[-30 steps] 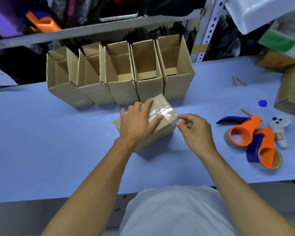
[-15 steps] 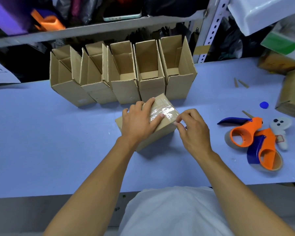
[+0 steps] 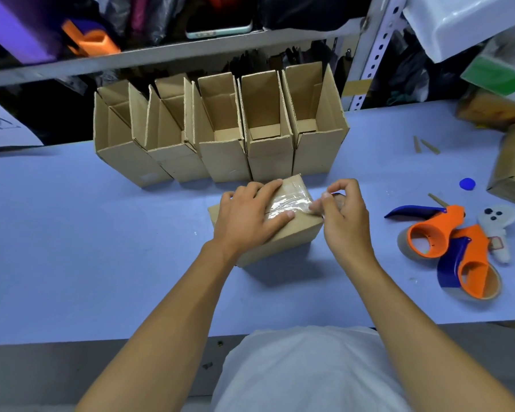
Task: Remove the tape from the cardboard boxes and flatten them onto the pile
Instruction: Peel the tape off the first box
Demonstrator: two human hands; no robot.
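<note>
Clear tape (image 3: 289, 203) now lifts at its end: your right hand (image 3: 344, 220) has climbed from the corner and pinches it. Your left hand (image 3: 246, 217) still presses flat on the sealed box (image 3: 283, 236), mid-table (image 3: 101, 263). Peel started; flattening waits.

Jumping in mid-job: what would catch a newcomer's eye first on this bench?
At centre, the left hand presses flat on a taped cardboard box while the right hand pinches the clear tape at the box's right end. Behind it stands a row of open boxes; two orange tape dispensers lie to the right.
</note>
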